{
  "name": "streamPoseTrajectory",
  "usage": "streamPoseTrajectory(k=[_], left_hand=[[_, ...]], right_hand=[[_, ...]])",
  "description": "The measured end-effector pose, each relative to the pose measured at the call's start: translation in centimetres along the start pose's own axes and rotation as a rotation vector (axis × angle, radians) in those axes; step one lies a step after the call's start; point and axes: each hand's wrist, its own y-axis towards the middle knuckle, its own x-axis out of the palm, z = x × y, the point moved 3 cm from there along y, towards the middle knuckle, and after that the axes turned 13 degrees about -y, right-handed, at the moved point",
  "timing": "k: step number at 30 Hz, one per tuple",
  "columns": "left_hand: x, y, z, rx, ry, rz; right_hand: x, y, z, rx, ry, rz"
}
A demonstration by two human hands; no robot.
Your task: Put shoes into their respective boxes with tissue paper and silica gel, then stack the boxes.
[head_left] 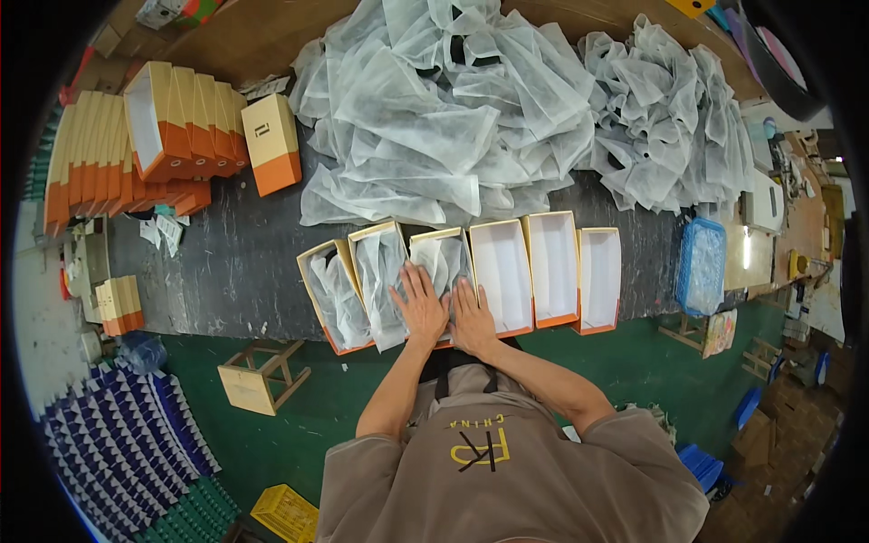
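Six open boxes (471, 276) in a row along the near edge of the dark worktop (226, 262), long sides touching, open tops up. The tight row lets both hands step from one box to the next without reaching far. The three on the left hold a white fabric bag each; the three on the right show bare white insides.

Both hands are on the third box (442, 271), counting from the left. Left hand (420, 306) lies flat, fingers spread, palm down on the bag (441, 258) inside it. Right hand (472, 317) is flat just beside it, over the box's right wall and near corner. Neither grip closes on anything: open palms pressing down, probably to seat the bag low in the box and flatten it.

The bag is thin, translucent white non-woven stuff, creased and limp, grey where it folds over itself. It fills the box and lies a little proud of the rim at the far end. The boxes are tan outside with an orange band at the near end.

Two loose heaps of the same bags (434, 109) sit on the far side of the worktop, within reach above the row. Far left, a stack of lids (181, 127) stands on edge; one closed box (272, 143) stands beside it. A blue tray (701, 267) rests at the right end. A wooden stool (258, 376) is on the green floor, near left.
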Motion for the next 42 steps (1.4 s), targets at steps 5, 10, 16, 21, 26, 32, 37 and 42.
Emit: streamPoseTrajectory(k=[5, 10, 16, 21, 26, 32, 37, 42], left_hand=[[-3.4, 3.3, 3.1, 0.004, 0.204, -0.164], [-11.7, 22.3, 9.9, 0.163, -0.472, 0.540], [-15.4, 37.8, -4.0, -0.612, -0.386, 0.712], [-10.9, 37.4, 15.1, -0.658, -0.279, 0.470], [-9.7, 38.7, 9.5, -0.540, -0.572, 0.695], [-12.5, 39.0, 8.6, -0.334, -1.069, 0.608], [-21.0, 37.0, 11.0, -0.280, -0.506, 0.575], [-12.4, 33.7, 2.5, -0.332, -0.188, 0.316]], right_hand=[[-6.5, 0.7, 2.7, -0.102, 0.207, 0.035], [-14.5, -2.9, 15.8, 0.104, 0.648, 0.425], [-20.5, 0.7, 30.2, 0.158, 0.680, 0.512], [-23.3, -3.6, 56.3, 0.719, 0.290, 0.895], [-28.9, 6.7, 72.0, 0.873, 0.135, 1.003], [-30.8, 17.7, 76.3, 1.171, 0.207, 0.403], [-30.7, 14.7, 71.5, 1.124, -0.241, 0.535], [-25.4, 14.1, 66.9, 0.867, -0.056, 0.408]])
